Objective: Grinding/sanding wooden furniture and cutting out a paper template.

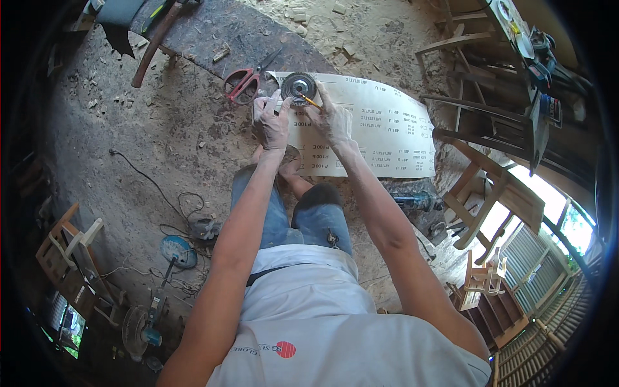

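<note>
A pale sheet of sandpaper (393,138), printed back upward, lies over the low dark board in front of me. On its far left corner rests a black round disc (298,80) with a metal centre. My left hand (272,122) has its thumb and fingers closed at the disc's near left edge. In my right hand (331,121) is a yellow pencil (311,101), its tip over the disc near the centre; that hand's fingers also lie along the disc's right side. Red-handled scissors (244,85) lie partly spread just left of the disc.
A wooden-handled tool (155,48) lies at the far left. Right of my legs sits a blue power tool (412,200). A standing fan (137,330) and loose cords (155,184) are at left. Wooden chair frames (503,187) line the right. Wood scraps and dust cover the floor.
</note>
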Tool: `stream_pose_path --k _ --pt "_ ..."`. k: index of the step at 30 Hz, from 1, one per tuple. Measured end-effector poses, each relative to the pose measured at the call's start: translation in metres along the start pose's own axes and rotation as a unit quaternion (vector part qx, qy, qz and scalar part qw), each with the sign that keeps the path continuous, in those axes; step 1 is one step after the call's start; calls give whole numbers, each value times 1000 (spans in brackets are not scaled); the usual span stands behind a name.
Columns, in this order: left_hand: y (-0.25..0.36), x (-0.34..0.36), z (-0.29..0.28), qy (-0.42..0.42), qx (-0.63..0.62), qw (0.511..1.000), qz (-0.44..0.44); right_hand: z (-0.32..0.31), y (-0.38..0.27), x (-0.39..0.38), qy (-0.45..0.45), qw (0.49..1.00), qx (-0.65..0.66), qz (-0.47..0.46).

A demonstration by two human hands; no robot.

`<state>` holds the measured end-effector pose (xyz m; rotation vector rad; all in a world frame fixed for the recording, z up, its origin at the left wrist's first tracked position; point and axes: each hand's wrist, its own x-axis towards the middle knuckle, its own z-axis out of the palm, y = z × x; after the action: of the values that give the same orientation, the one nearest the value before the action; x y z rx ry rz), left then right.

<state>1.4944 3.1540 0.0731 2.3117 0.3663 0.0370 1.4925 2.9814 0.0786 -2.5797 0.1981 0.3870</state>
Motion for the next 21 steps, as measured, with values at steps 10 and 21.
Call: stream_pose_path --k 10,21 --pt "-1 1 -5 15 -17 999 38 4 6 -2 2 1000 2 4" --pt "28 8 -9 -31 190 944 268 -14 -1 -8 29 979 192 61"
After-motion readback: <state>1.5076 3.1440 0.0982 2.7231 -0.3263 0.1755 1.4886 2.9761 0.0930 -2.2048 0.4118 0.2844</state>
